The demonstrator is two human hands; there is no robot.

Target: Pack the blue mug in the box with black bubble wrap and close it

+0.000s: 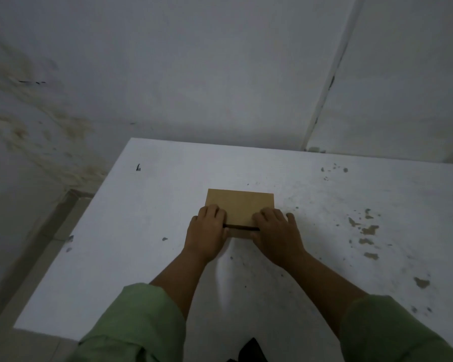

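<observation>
A small brown cardboard box (239,205) stands on the white table (131,231), its lid down flat. A thin dark gap shows along the lid's near edge between my hands. My left hand (207,233) grips the box's near left corner, fingers on the lid. My right hand (275,231) grips the near right corner the same way. The blue mug and the black bubble wrap are hidden from view.
The table's left edge runs close to a stained white wall (50,121). Chipped patches (366,231) mark the table's right side. A black object (250,351) shows at the bottom edge between my green sleeves.
</observation>
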